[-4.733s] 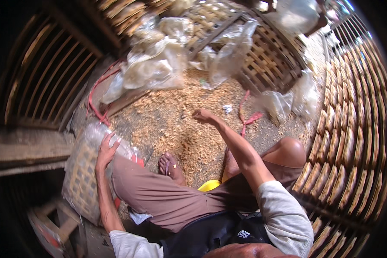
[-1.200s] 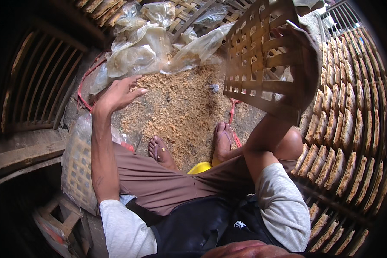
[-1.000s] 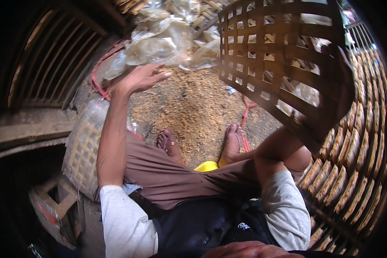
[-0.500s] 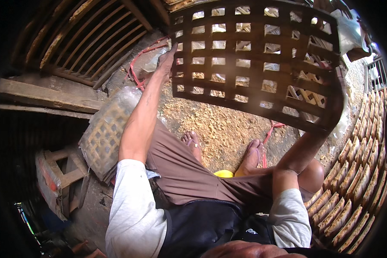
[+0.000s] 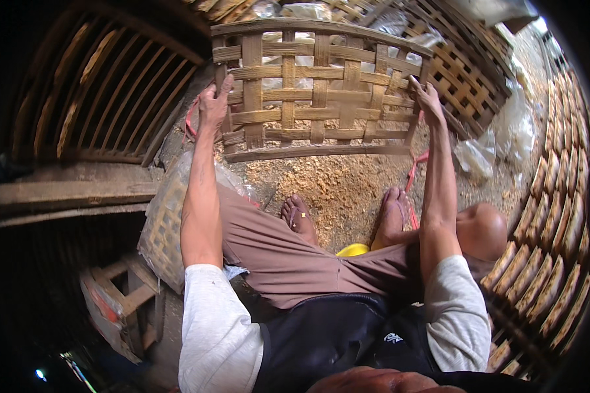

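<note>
A woven bamboo rack (image 5: pixel 251 92) with a straight wooden frame is held up in front of me, over the littered ground beyond my feet. Its wide strips cross in an open lattice, and the floor shows through the gaps. My left hand (image 5: pixel 214 108) is closed around the left end of the rack, thumb on the near face. At the opposite end my right hand (image 5: pixel 428 101) grips the frame, its fingers partly behind the edge. Brown crumbs (image 5: pixel 334 177) lie on the ground below the rack.
Another woven rack (image 5: pixel 469 82) leans at the far right beside clear plastic sheeting (image 5: pixel 505 141). Rows of slabs (image 5: pixel 531 275) line the right side. On my left stand a slatted wooden frame (image 5: pixel 111 98), a plastic-covered woven piece (image 5: pixel 167 229) and a small wooden stool (image 5: pixel 121 295).
The rack has turned so that its lighter woven face shows, and it has come lower and to the left. My right hand has moved up and inward with its end.
</note>
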Action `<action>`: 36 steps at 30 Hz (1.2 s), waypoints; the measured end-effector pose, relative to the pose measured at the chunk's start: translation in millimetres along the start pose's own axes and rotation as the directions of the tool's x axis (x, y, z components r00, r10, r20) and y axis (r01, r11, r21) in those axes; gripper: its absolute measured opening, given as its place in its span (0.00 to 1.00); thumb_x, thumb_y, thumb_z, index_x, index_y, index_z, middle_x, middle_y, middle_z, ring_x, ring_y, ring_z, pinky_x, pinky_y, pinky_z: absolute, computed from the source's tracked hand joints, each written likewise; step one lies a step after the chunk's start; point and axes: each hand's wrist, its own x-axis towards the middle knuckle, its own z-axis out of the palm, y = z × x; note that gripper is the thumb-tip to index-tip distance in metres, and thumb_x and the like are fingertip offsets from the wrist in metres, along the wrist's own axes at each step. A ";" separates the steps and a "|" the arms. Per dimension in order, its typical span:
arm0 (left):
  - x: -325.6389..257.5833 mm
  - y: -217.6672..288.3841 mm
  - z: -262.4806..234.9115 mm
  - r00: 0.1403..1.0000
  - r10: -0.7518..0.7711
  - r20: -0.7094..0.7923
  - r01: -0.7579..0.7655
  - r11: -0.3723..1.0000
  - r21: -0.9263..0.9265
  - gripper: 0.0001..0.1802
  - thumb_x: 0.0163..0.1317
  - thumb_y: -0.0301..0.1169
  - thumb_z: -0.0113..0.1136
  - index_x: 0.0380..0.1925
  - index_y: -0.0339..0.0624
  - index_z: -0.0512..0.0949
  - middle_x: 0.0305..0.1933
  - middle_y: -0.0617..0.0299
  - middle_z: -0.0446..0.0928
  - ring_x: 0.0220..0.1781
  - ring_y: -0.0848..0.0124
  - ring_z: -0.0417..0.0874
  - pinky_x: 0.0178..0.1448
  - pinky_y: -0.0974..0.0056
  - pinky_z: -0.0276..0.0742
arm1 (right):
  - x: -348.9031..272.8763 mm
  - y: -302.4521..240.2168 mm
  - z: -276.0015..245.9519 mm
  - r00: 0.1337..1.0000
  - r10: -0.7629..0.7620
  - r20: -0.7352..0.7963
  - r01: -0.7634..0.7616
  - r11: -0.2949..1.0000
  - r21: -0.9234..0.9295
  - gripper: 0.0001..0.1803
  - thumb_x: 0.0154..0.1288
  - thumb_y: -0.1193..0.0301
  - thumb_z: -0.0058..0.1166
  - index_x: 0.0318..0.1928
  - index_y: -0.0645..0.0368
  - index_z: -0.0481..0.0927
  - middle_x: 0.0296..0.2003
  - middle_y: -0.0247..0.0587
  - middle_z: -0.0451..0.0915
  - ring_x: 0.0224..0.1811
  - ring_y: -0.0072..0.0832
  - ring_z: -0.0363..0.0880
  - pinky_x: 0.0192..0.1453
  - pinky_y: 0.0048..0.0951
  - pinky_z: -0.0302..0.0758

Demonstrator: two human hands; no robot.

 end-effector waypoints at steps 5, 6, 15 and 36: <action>9.3 27.4 13.9 0.997 0.071 0.016 -0.061 0.937 -0.344 0.29 0.65 0.53 0.63 0.52 0.40 0.75 0.43 0.60 0.85 0.38 0.76 0.84 0.39 0.70 0.84 | 23.8 75.1 10.7 0.990 0.102 -0.098 -0.120 0.974 -0.194 0.42 0.67 0.44 0.50 0.65 0.70 0.66 0.57 0.65 0.76 0.64 0.51 0.73 0.70 0.43 0.63; 3.8 44.7 19.6 0.998 0.038 0.051 -0.018 0.932 -0.361 0.28 0.65 0.53 0.63 0.52 0.41 0.74 0.43 0.60 0.84 0.37 0.76 0.84 0.37 0.71 0.84 | 23.7 91.4 11.3 0.970 0.167 -0.175 -0.203 0.955 -0.215 0.43 0.67 0.44 0.48 0.65 0.72 0.64 0.58 0.68 0.75 0.64 0.54 0.72 0.71 0.44 0.62; -27.7 99.1 25.6 0.994 0.106 0.017 -0.106 0.994 -0.012 0.25 0.69 0.51 0.58 0.49 0.39 0.76 0.38 0.59 0.79 0.28 0.76 0.80 0.20 0.72 0.78 | -35.1 33.8 126.7 0.984 0.046 -0.172 -0.070 0.988 -0.138 0.37 0.76 0.46 0.25 0.72 0.61 0.59 0.70 0.67 0.55 0.74 0.57 0.51 0.76 0.54 0.49; -34.4 87.6 23.4 0.995 0.014 0.094 0.005 0.980 -0.201 0.20 0.71 0.45 0.57 0.51 0.40 0.75 0.45 0.60 0.79 0.39 0.74 0.83 0.29 0.70 0.86 | -27.1 -1.5 140.1 0.924 -0.264 -0.278 0.214 0.957 -0.198 0.26 0.75 0.57 0.45 0.64 0.61 0.68 0.63 0.55 0.70 0.65 0.43 0.69 0.68 0.49 0.65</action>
